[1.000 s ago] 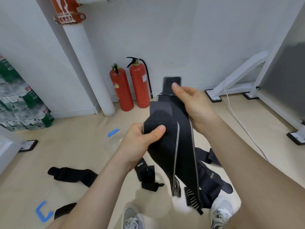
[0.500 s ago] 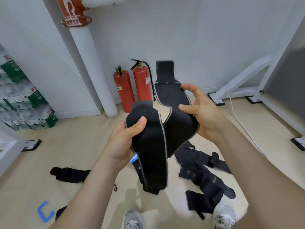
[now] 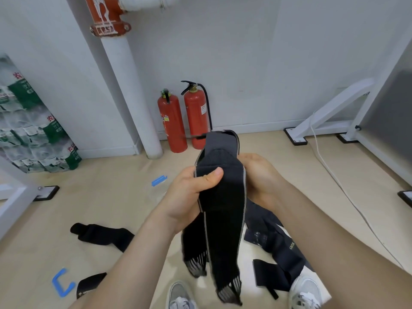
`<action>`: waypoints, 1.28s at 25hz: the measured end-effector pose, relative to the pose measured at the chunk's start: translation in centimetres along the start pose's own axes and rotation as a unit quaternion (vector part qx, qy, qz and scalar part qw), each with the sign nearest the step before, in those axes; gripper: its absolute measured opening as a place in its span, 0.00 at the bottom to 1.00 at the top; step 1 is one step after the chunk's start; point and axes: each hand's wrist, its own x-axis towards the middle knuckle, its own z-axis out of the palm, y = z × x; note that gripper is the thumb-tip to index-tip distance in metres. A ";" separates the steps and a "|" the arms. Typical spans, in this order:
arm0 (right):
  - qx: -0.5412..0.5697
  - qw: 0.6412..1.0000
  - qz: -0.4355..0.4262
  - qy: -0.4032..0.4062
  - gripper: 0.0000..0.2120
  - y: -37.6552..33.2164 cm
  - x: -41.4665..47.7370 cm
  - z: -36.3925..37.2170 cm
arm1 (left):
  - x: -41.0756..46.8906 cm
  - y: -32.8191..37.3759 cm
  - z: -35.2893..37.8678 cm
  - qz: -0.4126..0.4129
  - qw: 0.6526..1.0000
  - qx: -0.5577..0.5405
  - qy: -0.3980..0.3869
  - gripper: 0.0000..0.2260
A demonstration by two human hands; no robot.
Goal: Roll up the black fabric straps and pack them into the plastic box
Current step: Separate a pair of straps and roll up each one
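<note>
I hold a wide black fabric strap (image 3: 223, 201) with grey edging in the air before me. It is folded over at the top, and its two ends hang down with fringed tips. My left hand (image 3: 189, 192) grips its left side, thumb pressed across the front. My right hand (image 3: 260, 177) is behind the strap's right edge, its fingers hidden by the fabric. The clear plastic box (image 3: 159, 189) with a blue clip lies on the floor beyond my left hand, mostly hidden. More black straps lie on the floor: one at the left (image 3: 100, 235), a pile at the right (image 3: 278, 248).
Two red fire extinguishers (image 3: 185, 121) stand against the far wall beside a white pipe (image 3: 131, 97). Packs of bottled water (image 3: 33, 130) are stacked at the left. A white frame (image 3: 330, 117) and cable lie at the right. A blue clip (image 3: 62, 283) lies on the floor.
The strap's upper end, raised above my right hand before, has folded down over the top. My hands have come together on the strap, and the right hand now sits behind it.
</note>
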 end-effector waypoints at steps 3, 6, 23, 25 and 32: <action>0.073 0.995 0.041 0.063 0.17 0.0 0.2 0.0 | 0.0 1.0 -1.0 0.033 0.995 -0.029 0.095 0.11; 0.135 0.984 0.046 0.108 0.14 -0.4 0.5 -0.5 | -0.7 2.5 -3.2 0.125 0.937 0.159 0.285 0.05; 0.051 0.998 -0.017 -0.038 0.16 1.1 -0.2 1.8 | 0.2 0.3 -1.3 0.033 0.957 0.259 0.128 0.16; 0.057 0.997 -0.009 -0.042 0.15 1.0 -0.3 2.0 | 0.7 0.5 -1.2 0.083 0.926 0.316 0.186 0.11; 0.094 0.994 -0.022 0.053 0.16 -0.2 0.4 0.2 | -0.3 1.4 -1.7 0.123 0.962 0.193 0.146 0.04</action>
